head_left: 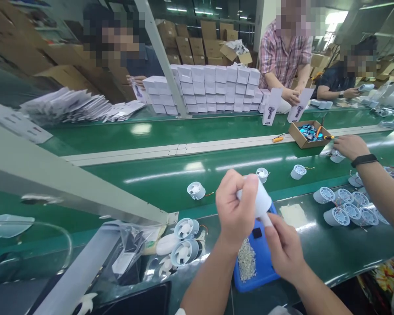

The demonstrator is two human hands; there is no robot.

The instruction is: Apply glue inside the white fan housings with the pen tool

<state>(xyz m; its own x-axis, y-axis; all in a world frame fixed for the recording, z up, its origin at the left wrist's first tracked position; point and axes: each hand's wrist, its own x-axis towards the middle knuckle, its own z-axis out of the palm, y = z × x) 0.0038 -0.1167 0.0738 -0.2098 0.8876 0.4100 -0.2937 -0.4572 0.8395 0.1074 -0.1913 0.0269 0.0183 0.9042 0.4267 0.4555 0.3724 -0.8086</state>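
Observation:
My left hand [234, 203] is wrapped round a pale blue cylindrical fan housing [262, 200], tilted above the tray. My right hand [285, 245] grips a slim white rod-shaped piece [266, 219] whose far end meets the housing's lower rim. Whether the rod goes inside the housing cannot be seen. Under both hands lies a blue tray [269, 264], with a heap of small whitish parts [247, 261] and a black square piece [257, 232]. Fan housings with white blades [184, 253] stand to the left of my left hand.
Several housings [346, 208] cluster at right, near a co-worker's arm with a black wristband [364, 160]. Others, such as one housing [196, 190], sit on the green belt [157, 179]. Beyond are a cardboard box [304, 140], stacked white boxes [213, 87] and co-workers. A metal post [118, 192] slants at left.

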